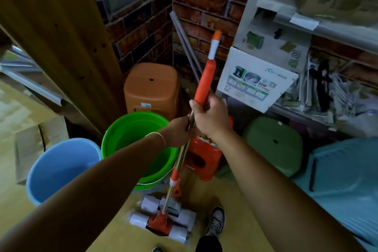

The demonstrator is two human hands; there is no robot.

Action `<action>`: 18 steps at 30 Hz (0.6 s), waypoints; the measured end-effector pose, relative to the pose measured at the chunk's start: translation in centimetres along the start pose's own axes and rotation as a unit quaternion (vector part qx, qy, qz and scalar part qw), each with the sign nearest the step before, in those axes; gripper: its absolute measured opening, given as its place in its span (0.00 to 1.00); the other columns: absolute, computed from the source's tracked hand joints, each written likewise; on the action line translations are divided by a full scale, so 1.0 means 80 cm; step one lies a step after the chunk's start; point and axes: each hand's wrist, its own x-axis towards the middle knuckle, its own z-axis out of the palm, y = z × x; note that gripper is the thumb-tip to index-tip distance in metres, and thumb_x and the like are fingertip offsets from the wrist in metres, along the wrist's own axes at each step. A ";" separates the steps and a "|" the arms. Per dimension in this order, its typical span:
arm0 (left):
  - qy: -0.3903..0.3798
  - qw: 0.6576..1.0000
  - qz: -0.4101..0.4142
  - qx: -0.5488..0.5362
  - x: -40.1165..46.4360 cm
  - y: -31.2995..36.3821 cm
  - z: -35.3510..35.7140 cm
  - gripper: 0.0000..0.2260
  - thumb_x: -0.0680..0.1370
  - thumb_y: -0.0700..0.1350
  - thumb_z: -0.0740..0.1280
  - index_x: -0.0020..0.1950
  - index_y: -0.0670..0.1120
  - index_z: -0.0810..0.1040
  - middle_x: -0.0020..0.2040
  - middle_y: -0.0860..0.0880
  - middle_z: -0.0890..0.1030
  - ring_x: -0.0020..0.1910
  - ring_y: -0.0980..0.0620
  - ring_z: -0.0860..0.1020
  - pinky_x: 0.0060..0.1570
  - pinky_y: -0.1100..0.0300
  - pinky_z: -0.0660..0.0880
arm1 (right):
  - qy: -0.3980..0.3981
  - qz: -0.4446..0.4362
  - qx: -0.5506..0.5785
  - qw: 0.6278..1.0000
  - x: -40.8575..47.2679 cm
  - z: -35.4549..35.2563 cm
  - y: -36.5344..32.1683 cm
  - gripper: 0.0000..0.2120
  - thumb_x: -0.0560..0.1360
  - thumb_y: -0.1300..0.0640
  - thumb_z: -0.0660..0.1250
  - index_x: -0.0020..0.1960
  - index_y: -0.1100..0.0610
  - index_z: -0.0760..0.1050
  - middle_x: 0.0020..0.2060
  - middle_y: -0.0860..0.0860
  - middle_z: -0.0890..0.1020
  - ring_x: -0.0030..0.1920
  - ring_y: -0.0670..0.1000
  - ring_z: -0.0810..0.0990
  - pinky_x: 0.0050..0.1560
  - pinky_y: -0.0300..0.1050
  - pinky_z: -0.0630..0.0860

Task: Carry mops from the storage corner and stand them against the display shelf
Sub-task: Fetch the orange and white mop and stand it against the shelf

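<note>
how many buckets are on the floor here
2: a green bucket at centre, just left of the mop handle, and a blue bucket to its left, touching it. The left forearm covers part of both; others may be hidden.

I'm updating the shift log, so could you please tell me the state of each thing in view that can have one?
mop: held upright, slightly tilted, head by the floor.
left hand: gripping the metal shaft.
right hand: gripping the orange handle, above the left.
green bucket: upright, open, nothing visible inside.
blue bucket: upright, open.
orange stool: upright in the corner.
grey poles: leaning against the brick wall.
</note>
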 end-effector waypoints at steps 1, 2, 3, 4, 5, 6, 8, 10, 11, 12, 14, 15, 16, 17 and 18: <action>-0.006 1.000 0.009 0.009 -0.011 -0.004 -0.002 0.10 0.79 0.49 0.66 0.53 0.42 0.76 0.45 0.44 0.82 0.41 0.52 0.77 0.43 0.55 0.75 | -0.001 0.000 0.004 1.000 -0.011 0.004 -0.005 0.08 0.77 0.47 0.69 0.49 0.51 0.77 0.43 0.48 0.84 0.46 0.50 0.83 0.52 0.49 0.80; -0.010 1.000 0.017 0.010 -0.022 -0.006 -0.004 0.10 0.80 0.49 0.65 0.53 0.42 0.76 0.44 0.44 0.81 0.40 0.53 0.76 0.42 0.56 0.74 | 0.001 -0.001 0.014 1.000 -0.022 0.009 -0.009 0.08 0.77 0.48 0.69 0.50 0.51 0.77 0.44 0.49 0.84 0.47 0.49 0.83 0.52 0.47 0.79; -0.010 0.999 0.029 0.012 -0.033 -0.008 -0.005 0.09 0.80 0.48 0.65 0.52 0.43 0.76 0.43 0.46 0.80 0.38 0.54 0.75 0.40 0.57 0.73 | 0.003 -0.001 0.021 1.000 -0.032 0.013 -0.013 0.08 0.77 0.49 0.69 0.52 0.52 0.78 0.45 0.49 0.84 0.47 0.49 0.83 0.51 0.44 0.78; -0.007 0.999 0.035 0.012 -0.042 -0.009 -0.006 0.07 0.80 0.47 0.64 0.51 0.44 0.75 0.40 0.48 0.79 0.36 0.56 0.73 0.38 0.59 0.71 | 0.006 -0.003 0.029 1.000 -0.040 0.018 -0.016 0.09 0.77 0.50 0.69 0.53 0.53 0.78 0.46 0.49 0.85 0.47 0.48 0.83 0.49 0.41 0.77; -0.002 0.999 0.043 0.013 -0.052 -0.010 -0.007 0.06 0.80 0.46 0.63 0.50 0.44 0.74 0.38 0.50 0.77 0.35 0.56 0.72 0.37 0.59 0.69 | 0.006 -0.006 0.033 0.999 -0.049 0.022 -0.018 0.09 0.78 0.50 0.68 0.54 0.53 0.78 0.46 0.49 0.85 0.47 0.47 0.83 0.47 0.39 0.76; 0.003 0.999 0.043 0.014 -0.060 -0.012 -0.006 0.05 0.80 0.46 0.63 0.49 0.45 0.73 0.37 0.52 0.75 0.35 0.55 0.72 0.37 0.60 0.69 | 0.005 -0.012 0.036 0.999 -0.056 0.026 -0.019 0.09 0.78 0.50 0.68 0.54 0.53 0.78 0.46 0.49 0.85 0.47 0.46 0.83 0.45 0.37 0.75; 0.007 0.999 0.044 0.020 -0.075 -0.013 -0.004 0.05 0.81 0.46 0.62 0.48 0.45 0.72 0.36 0.53 0.74 0.34 0.55 0.72 0.35 0.61 0.68 | 0.000 -0.026 0.029 0.999 -0.070 0.028 -0.022 0.08 0.78 0.50 0.68 0.55 0.53 0.77 0.46 0.49 0.86 0.47 0.45 0.84 0.42 0.30 0.74; 0.010 0.999 0.044 0.016 -0.087 -0.013 -0.002 0.06 0.81 0.47 0.62 0.49 0.45 0.72 0.38 0.51 0.75 0.35 0.54 0.72 0.36 0.60 0.69 | -0.008 -0.035 0.031 0.999 -0.081 0.026 -0.024 0.07 0.78 0.50 0.67 0.54 0.52 0.77 0.46 0.49 0.86 0.47 0.45 0.84 0.41 0.25 0.73; 0.012 0.999 0.043 0.015 -0.092 -0.011 0.000 0.07 0.81 0.48 0.61 0.50 0.44 0.73 0.38 0.51 0.76 0.35 0.54 0.73 0.37 0.59 0.70 | -0.014 -0.039 0.035 0.999 -0.087 0.023 -0.026 0.05 0.79 0.51 0.67 0.52 0.51 0.77 0.46 0.49 0.86 0.47 0.45 0.84 0.40 0.24 0.72; 0.014 0.999 0.042 0.013 -0.096 -0.009 0.003 0.07 0.81 0.48 0.61 0.50 0.44 0.73 0.38 0.51 0.76 0.35 0.53 0.73 0.37 0.58 0.71 | -0.022 -0.045 0.044 0.998 -0.093 0.019 -0.026 0.02 0.79 0.52 0.67 0.50 0.49 0.76 0.45 0.50 0.86 0.47 0.45 0.84 0.41 0.24 0.72; 0.019 0.999 0.043 0.012 -0.106 -0.003 0.012 0.05 0.81 0.46 0.61 0.48 0.46 0.72 0.37 0.53 0.74 0.35 0.55 0.72 0.36 0.60 0.69 | -0.032 -0.059 0.053 0.996 -0.106 0.011 -0.026 0.01 0.80 0.53 0.66 0.49 0.48 0.75 0.45 0.50 0.86 0.45 0.42 0.83 0.41 0.22 0.71; 0.023 0.999 0.041 0.011 -0.112 0.002 0.018 0.04 0.81 0.46 0.61 0.48 0.47 0.72 0.37 0.54 0.74 0.35 0.55 0.72 0.35 0.61 0.69 | -0.036 -0.065 0.050 0.996 -0.113 0.006 -0.024 0.01 0.80 0.54 0.66 0.49 0.50 0.76 0.45 0.50 0.85 0.45 0.41 0.82 0.41 0.22 0.70; 0.029 0.999 0.038 0.008 -0.117 0.006 0.024 0.04 0.81 0.46 0.61 0.48 0.47 0.72 0.37 0.54 0.74 0.36 0.54 0.73 0.35 0.63 0.68 | -0.037 -0.070 0.054 0.995 -0.119 0.002 -0.022 0.02 0.80 0.54 0.66 0.50 0.52 0.77 0.44 0.50 0.85 0.44 0.39 0.81 0.41 0.21 0.69; 0.034 0.999 0.037 0.005 -0.123 0.010 0.030 0.03 0.81 0.45 0.61 0.49 0.47 0.72 0.38 0.54 0.75 0.38 0.53 0.73 0.35 0.64 0.68 | -0.039 -0.074 0.055 0.995 -0.125 -0.002 -0.019 0.02 0.80 0.54 0.66 0.51 0.52 0.76 0.44 0.50 0.85 0.43 0.39 0.81 0.41 0.22 0.70; 0.037 0.999 0.038 0.003 -0.129 0.015 0.035 0.02 0.80 0.44 0.62 0.50 0.47 0.72 0.39 0.53 0.75 0.40 0.53 0.74 0.37 0.64 0.69 | -0.042 -0.082 0.064 0.994 -0.132 -0.006 -0.016 0.01 0.80 0.54 0.65 0.50 0.49 0.75 0.43 0.50 0.85 0.43 0.40 0.82 0.43 0.23 0.71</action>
